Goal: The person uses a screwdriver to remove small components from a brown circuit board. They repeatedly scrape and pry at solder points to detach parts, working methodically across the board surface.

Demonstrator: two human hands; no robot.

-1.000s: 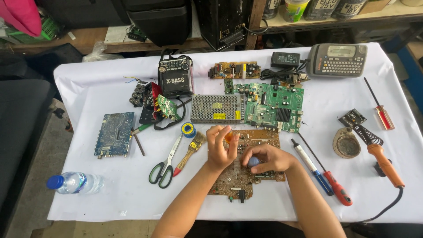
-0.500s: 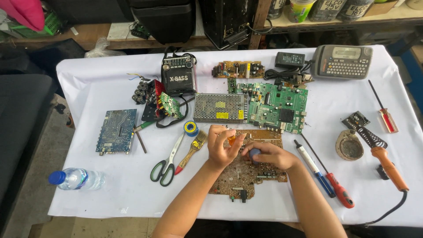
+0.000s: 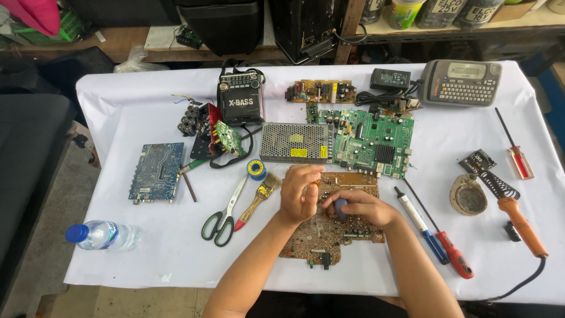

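- Lying flat mid-table — the brown circuit board (image 3: 329, 227).
- Left hand (image 3: 299, 193) is curling closed; contents unclear.
- Right hand (image 3: 359, 207) is gripping a blue-handled tool (image 3: 340, 206).
- Water bottle (image 3: 103, 234) is lying left, holding water.

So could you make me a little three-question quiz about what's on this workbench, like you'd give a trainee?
1. True or false: both hands rest over the brown circuit board.
2. Which tool lies just left of the left hand?
A. the small brush
B. the soldering iron
C. the water bottle
3. What colour is the large board just beyond the brown one?

Key
1. True. The right hand grips something small and bluish on the board; the left is curled above its upper edge.
2. A. The scissors lie further left.
3. Green.
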